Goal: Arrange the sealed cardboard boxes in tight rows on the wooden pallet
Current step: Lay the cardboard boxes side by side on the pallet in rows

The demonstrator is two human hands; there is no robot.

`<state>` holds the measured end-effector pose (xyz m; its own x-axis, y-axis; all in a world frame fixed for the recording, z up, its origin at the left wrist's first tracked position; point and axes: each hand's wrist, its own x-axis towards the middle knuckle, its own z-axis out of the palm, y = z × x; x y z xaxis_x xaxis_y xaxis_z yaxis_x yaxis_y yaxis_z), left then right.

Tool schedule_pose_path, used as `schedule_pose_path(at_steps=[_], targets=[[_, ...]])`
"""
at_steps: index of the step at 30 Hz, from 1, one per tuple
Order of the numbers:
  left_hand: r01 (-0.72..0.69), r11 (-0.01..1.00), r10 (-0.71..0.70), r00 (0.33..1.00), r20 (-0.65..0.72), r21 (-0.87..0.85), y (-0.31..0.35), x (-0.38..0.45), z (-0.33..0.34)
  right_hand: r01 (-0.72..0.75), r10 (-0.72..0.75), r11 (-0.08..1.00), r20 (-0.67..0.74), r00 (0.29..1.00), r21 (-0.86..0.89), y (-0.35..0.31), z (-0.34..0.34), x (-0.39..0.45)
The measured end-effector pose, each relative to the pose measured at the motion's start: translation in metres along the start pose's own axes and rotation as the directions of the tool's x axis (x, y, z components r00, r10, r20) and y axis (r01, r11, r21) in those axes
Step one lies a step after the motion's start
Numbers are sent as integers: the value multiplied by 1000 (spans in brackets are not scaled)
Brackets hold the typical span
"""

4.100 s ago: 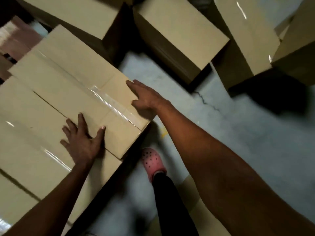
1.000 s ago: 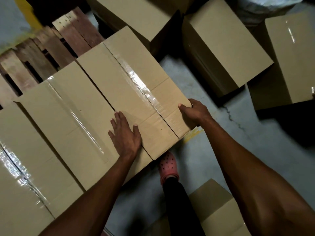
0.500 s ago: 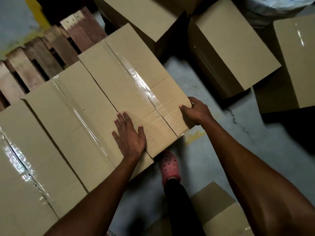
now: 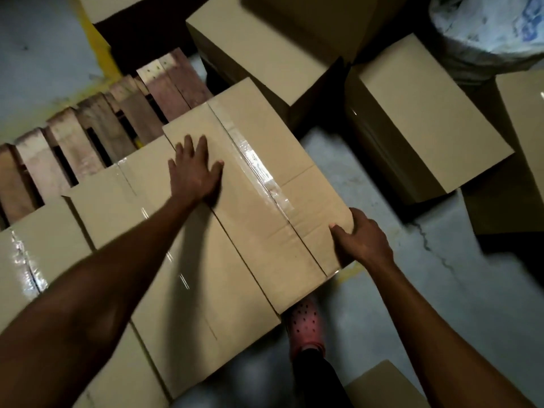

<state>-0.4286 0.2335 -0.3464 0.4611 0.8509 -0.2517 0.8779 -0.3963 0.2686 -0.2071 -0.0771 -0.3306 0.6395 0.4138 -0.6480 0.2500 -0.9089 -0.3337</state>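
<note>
Grey concrete floor (image 4: 441,290) fills the right and bottom of the frame, a crack running through it. On the left sits the wooden pallet (image 4: 73,148), its bare slats showing at the upper left, with a yellow painted line (image 4: 91,42) on the floor beyond it. Across the pallet, three taped boxes stand side by side in a row: one at the far left edge (image 4: 29,251), a middle box (image 4: 123,219), and the end box (image 4: 265,201) in the centre of the frame, its long side tight against the middle one and its near corner overhanging the floor. Loose boxes wait off the pallet: one at top centre (image 4: 259,51), one at the upper right (image 4: 426,119), another cut off at the right edge (image 4: 527,128), and a corner of one at the bottom right (image 4: 382,390). A pale plastic sack (image 4: 485,28) sits in the top right corner. The left hand (image 4: 194,172) lies flat, fingers straight and spread, pressing the end box's top. The right hand (image 4: 362,240) curls round that box's near right corner, gripping it. A pink clog (image 4: 306,328) shows below the box.
</note>
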Motion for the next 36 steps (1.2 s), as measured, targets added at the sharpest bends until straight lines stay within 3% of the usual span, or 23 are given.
schedule_pose_path(at_steps=[2,4,7,9,17,22,25,27,29,30,32,36], targets=[[7,999,-8,1000,22,35,-13,51,-16,-56,73,985,-98,993,164,5,18,-29],[35,999,-37,997,73,27,-26,86,-29,-136,214,899,-147,966,416,10,46,-68],[45,999,-41,993,115,-31,-39,109,-36,-328,405,646,54,913,689,6,96,-118],[36,998,-30,993,111,-56,-43,113,-33,-393,394,495,203,896,775,-4,127,-135],[-51,998,55,994,91,-48,-41,105,-35,-292,404,562,51,913,774,-29,145,-142],[-126,990,131,988,85,-66,-44,99,-34,-334,424,665,31,905,668,-22,149,-155],[-107,994,108,991,80,-14,-44,94,-34,-332,419,691,18,908,642,-28,140,-159],[-81,993,76,995,64,85,-39,85,-32,-294,369,853,-100,924,431,-43,130,-159],[-103,977,96,994,45,186,-34,67,-23,-61,91,990,-242,966,129,-60,124,-153],[-129,971,124,992,36,203,-32,55,-16,66,-70,998,-201,977,-26,-70,124,-148],[-157,969,154,988,32,190,-32,33,-7,228,-242,947,-34,970,-225,-89,127,-133],[-123,979,118,992,40,164,-35,15,-1,326,-296,892,141,945,-314,-105,127,-115]])
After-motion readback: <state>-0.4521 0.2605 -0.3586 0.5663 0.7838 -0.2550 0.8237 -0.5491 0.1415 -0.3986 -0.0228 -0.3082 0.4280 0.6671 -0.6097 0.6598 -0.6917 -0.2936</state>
